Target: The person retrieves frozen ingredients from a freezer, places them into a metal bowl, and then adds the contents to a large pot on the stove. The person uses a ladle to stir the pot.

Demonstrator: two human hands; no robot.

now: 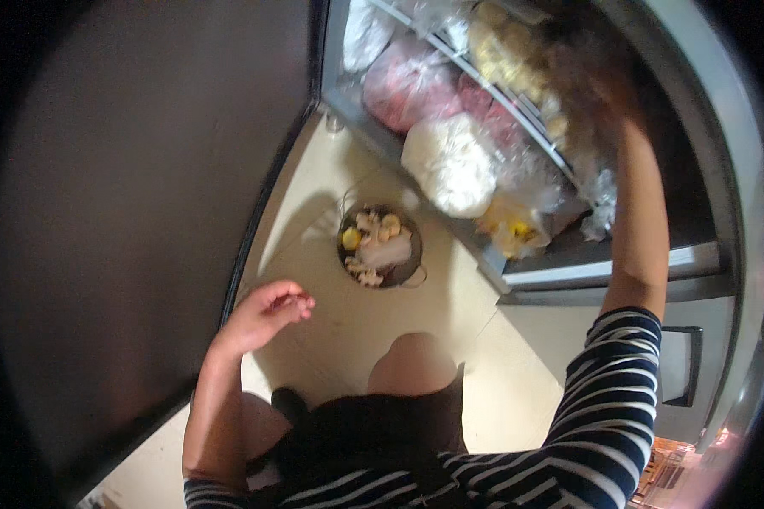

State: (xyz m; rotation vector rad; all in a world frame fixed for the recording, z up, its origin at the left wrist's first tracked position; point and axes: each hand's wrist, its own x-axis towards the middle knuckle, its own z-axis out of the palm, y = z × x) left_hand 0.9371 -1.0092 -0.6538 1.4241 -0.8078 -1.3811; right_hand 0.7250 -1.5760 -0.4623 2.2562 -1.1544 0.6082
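My left hand (270, 315) hangs over the floor beside the dark door, its fingers loosely curled and apart, holding nothing. My right hand (601, 92) reaches into the upper part of an open refrigerator or freezer; it is dark and blurred there, among plastic bags, and its grip is hidden. Nearest to it lies a clear bag of yellowish pieces (512, 57) on a wire shelf (477, 73). Below that shelf are a bag of pinkish-red food (414, 86), a white bag (452, 165) and a bag with yellow contents (516, 226).
A round two-handled metal pan (382, 286) stands on the tiled floor (331, 343), holding pale food pieces, a yellow piece and a whitish block. The dark door (140, 191) stands open at the left. My knee (414, 362) is bent close to the pan. A cabinet handle (694, 366) is at the right.
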